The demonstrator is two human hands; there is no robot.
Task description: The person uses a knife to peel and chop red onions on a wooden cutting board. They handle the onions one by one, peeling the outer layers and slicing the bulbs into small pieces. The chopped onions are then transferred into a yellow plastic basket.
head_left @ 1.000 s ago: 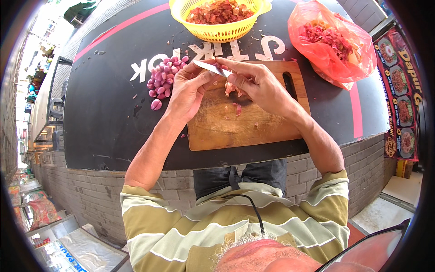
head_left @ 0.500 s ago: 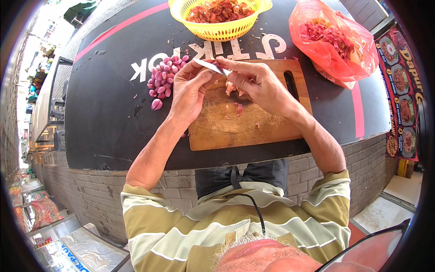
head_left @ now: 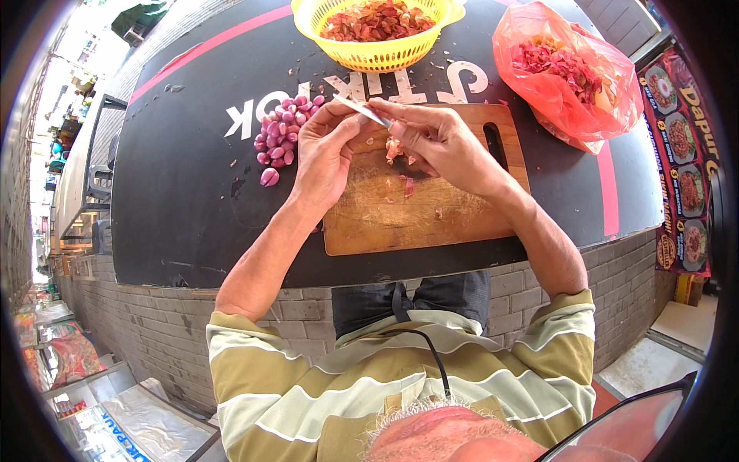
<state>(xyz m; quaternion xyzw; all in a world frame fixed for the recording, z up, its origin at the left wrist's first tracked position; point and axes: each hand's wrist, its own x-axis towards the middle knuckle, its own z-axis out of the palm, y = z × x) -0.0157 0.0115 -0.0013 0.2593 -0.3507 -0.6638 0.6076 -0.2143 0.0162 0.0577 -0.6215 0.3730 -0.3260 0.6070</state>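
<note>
Over the far left part of a wooden cutting board (head_left: 431, 219) my two hands meet, fingertips almost touching. My right hand (head_left: 443, 146) is closed around a small knife (head_left: 360, 110), whose pale blade slants up to the left across the left fingers. In a pinch beside the blade, my left hand (head_left: 327, 150) is closed; what sits between its fingers is hidden. Just left of that hand lies a pile of peeled purple shallots (head_left: 275, 138), with a single shallot (head_left: 269, 177) nearest me. Pinkish peelings (head_left: 395, 149) and a few skin scraps rest on the board.
A yellow plastic colander (head_left: 377, 58) full of reddish-brown skins stands at the far edge. To the far right is an open red plastic bag (head_left: 531, 100) with more skins. All are on a black table (head_left: 192, 223) with pink stripes and white lettering. Grey paving lies below.
My hands keep nearly the same place and grip. The knife blade has tipped and now shows narrower than before. The whole view has shifted very slightly.
</note>
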